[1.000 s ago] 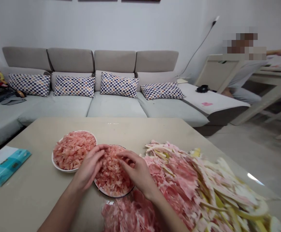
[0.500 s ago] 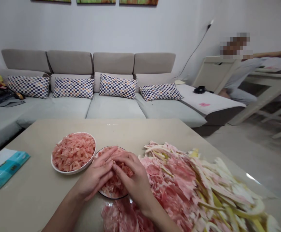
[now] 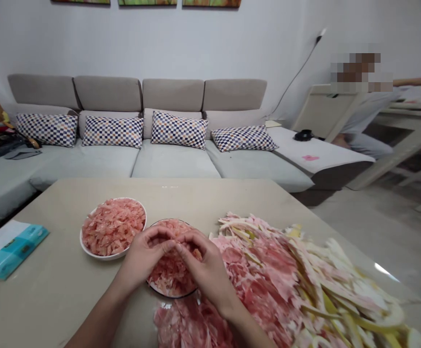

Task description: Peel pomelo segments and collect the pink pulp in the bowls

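Observation:
My left hand (image 3: 148,253) and my right hand (image 3: 205,261) meet, thumbs and fingertips pinched together. A piece of pomelo flesh (image 3: 197,254) shows in part by the right fingers; the hands hide most of what they grip. Directly below them is a dark-rimmed plate (image 3: 174,296) heaped with pink pomelo flesh (image 3: 170,275). To its left, a white bowl (image 3: 103,257) is piled high with more torn pomelo flesh (image 3: 114,224). Pink membranes (image 3: 264,266) lie to the right and in front of the plate, close to my right forearm.
Yellow and white pomelo peel (image 3: 348,299) spreads over the right of the beige table (image 3: 68,290). At the left lies a blue tissue pack (image 3: 12,249). Behind the table stands a grey sofa (image 3: 174,162) with checked cushions. A person (image 3: 366,116) sits at the far right.
Apart a second ago, my hands came together over the plate. Since half a second ago, the left fingers have curled in from an outstretched pose, and both thumbs now meet.

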Demonstrator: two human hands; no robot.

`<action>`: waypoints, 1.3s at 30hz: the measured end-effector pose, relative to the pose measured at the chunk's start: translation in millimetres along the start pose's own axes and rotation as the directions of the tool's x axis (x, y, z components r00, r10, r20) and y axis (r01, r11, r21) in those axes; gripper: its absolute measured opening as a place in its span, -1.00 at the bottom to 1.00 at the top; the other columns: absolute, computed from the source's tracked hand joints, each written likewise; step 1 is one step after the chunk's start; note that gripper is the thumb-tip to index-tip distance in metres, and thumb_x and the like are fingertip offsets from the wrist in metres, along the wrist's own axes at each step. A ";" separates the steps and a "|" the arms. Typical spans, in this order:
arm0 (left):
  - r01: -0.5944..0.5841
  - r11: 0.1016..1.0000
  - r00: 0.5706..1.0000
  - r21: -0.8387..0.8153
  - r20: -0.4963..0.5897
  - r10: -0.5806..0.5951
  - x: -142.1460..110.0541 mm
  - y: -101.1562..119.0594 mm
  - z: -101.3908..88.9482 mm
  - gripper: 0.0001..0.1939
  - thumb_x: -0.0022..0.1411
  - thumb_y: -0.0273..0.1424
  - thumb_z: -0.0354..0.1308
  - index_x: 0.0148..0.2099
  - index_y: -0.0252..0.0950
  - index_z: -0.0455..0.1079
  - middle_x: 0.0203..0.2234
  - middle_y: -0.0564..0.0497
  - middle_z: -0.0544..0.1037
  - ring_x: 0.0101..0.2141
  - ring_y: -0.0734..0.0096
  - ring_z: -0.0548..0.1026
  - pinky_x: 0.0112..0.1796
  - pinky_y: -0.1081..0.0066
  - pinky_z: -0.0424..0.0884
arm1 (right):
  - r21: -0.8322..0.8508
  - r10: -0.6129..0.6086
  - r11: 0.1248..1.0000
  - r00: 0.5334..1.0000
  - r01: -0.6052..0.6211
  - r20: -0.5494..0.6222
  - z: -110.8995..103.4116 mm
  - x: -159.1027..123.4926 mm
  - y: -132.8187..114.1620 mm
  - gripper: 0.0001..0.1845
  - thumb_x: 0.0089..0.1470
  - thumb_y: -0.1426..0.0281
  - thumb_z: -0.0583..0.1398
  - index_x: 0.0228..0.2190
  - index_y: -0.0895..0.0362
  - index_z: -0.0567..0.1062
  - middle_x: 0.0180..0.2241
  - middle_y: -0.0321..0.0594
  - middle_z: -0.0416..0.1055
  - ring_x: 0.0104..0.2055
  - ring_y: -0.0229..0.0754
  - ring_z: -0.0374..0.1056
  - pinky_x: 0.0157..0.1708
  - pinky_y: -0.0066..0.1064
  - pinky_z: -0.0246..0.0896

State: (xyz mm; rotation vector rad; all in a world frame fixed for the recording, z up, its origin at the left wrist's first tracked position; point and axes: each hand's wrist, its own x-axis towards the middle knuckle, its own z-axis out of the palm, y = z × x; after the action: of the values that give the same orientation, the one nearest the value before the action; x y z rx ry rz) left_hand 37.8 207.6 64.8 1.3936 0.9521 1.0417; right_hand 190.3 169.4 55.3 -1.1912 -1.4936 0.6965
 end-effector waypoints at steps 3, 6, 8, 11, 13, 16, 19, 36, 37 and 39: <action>0.035 0.996 0.999 -0.076 0.019 -0.033 0.2 -1.9 0.3 -0.86 0.04 -0.36 0.31 -0.34 -0.31 0.48 -0.40 0.02 0.54 -0.32 0.39 0.48 -0.24 0.46 0.39 | 0.037 0.040 0.998 0.999 -0.041 0.033 -0.4 0.4 0.7 -0.89 0.14 0.34 0.18 -0.38 0.08 0.49 -0.33 -0.22 0.47 -0.23 -0.13 0.38 -0.18 -0.33 0.24; 0.067 0.987 0.998 -0.145 0.014 -0.065 -0.2 -2.8 1.1 -0.83 0.03 -0.34 0.33 -0.33 -0.30 0.48 -0.39 0.04 0.54 -0.31 0.41 0.48 -0.24 0.48 0.38 | 0.057 0.051 0.997 0.998 -0.053 0.033 -0.4 1.3 1.0 -0.88 0.15 0.32 0.18 -0.37 0.08 0.48 -0.33 -0.24 0.46 -0.24 -0.14 0.37 -0.18 -0.34 0.24; 0.081 0.978 0.997 -0.195 0.001 -0.083 -0.2 -3.3 1.7 -0.81 0.03 -0.32 0.34 -0.31 -0.30 0.47 -0.38 0.04 0.54 -0.31 0.42 0.49 -0.25 0.48 0.39 | 0.059 0.051 0.997 0.999 -0.051 0.005 -0.4 2.1 0.6 -0.90 0.12 0.31 0.21 -0.33 0.08 0.50 -0.28 -0.23 0.47 -0.20 -0.14 0.37 -0.15 -0.34 0.23; 0.084 0.975 0.995 -0.204 -0.033 -0.092 1.0 -4.5 1.7 -0.78 0.01 -0.32 0.35 -0.31 -0.30 0.46 -0.37 0.04 0.54 -0.32 0.42 0.49 -0.25 0.47 0.40 | 0.058 0.035 0.998 0.999 -0.035 -0.009 -0.6 2.7 -1.4 -0.87 0.08 0.33 0.26 -0.29 0.07 0.52 -0.22 -0.21 0.49 -0.14 -0.12 0.37 -0.12 -0.34 0.22; 0.073 0.983 0.995 -0.166 -0.052 -0.083 2.1 -5.3 0.9 -0.77 -0.02 -0.33 0.37 -0.31 -0.31 0.46 -0.37 0.04 0.54 -0.31 0.42 0.49 -0.24 0.47 0.40 | 0.051 0.038 0.998 0.999 -0.038 0.000 -1.1 2.8 -3.0 -0.90 0.08 0.34 0.25 -0.34 0.09 0.54 -0.27 -0.21 0.50 -0.17 -0.13 0.37 -0.13 -0.35 0.22; 0.051 0.993 0.997 -0.110 -0.046 -0.056 3.4 -5.6 -1.1 -0.77 -0.02 -0.33 0.36 -0.31 -0.31 0.45 -0.37 0.04 0.53 -0.31 0.42 0.49 -0.24 0.47 0.40 | 0.056 0.070 0.996 0.997 -0.071 0.011 -1.9 2.7 -4.5 -0.87 0.10 0.32 0.23 -0.39 0.11 0.54 -0.34 -0.21 0.50 -0.25 -0.14 0.37 -0.21 -0.36 0.22; 0.034 0.997 0.999 -0.073 -0.019 -0.035 3.2 -4.7 -2.4 -0.79 -0.01 -0.33 0.35 -0.34 -0.31 0.44 -0.41 0.05 0.52 -0.34 0.43 0.48 -0.26 0.47 0.40 | 0.113 0.125 0.985 0.991 -0.130 0.051 -2.5 3.0 -4.0 -0.83 0.09 0.28 0.22 -0.40 0.13 0.53 -0.37 -0.22 0.48 -0.29 -0.17 0.35 -0.26 -0.39 0.21; 0.118 0.973 0.993 -0.201 0.034 -0.113 2.1 -5.6 -9.9 -0.76 0.05 -0.31 0.34 -0.25 -0.31 0.44 -0.41 0.08 0.48 -0.39 0.54 0.43 -0.35 0.58 0.34 | 0.007 0.173 0.985 0.984 -0.174 0.049 -10.8 8.8 5.8 -0.88 0.01 0.33 0.21 -0.44 0.13 0.50 -0.45 -0.27 0.43 -0.43 -0.24 0.28 -0.41 -0.45 0.15; 0.132 0.969 0.991 -0.208 0.029 -0.129 2.6 -7.3 -10.6 -0.75 0.05 -0.31 0.34 -0.24 -0.31 0.44 -0.41 0.08 0.49 -0.39 0.53 0.44 -0.34 0.57 0.36 | -0.061 0.130 0.990 0.991 -0.128 0.036 -10.4 8.7 8.4 -0.90 0.02 0.37 0.20 -0.42 0.12 0.52 -0.40 -0.25 0.46 -0.40 -0.23 0.31 -0.38 -0.44 0.18; 0.158 0.962 0.987 -0.220 0.024 -0.157 3.3 -10.3 -11.1 -0.73 0.04 -0.30 0.34 -0.23 -0.30 0.44 -0.38 0.06 0.51 -0.38 0.50 0.47 -0.31 0.52 0.39 | -0.129 0.078 0.989 0.996 -0.071 0.047 -8.9 8.2 13.2 -0.88 0.03 0.43 0.18 -0.37 0.10 0.54 -0.32 -0.24 0.50 -0.35 -0.21 0.36 -0.32 -0.42 0.21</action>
State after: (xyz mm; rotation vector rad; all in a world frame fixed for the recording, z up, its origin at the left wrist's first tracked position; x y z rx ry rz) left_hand 28.2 214.7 54.9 1.1182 0.8970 0.9899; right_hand 203.4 179.9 49.1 -1.3406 -1.5620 0.6948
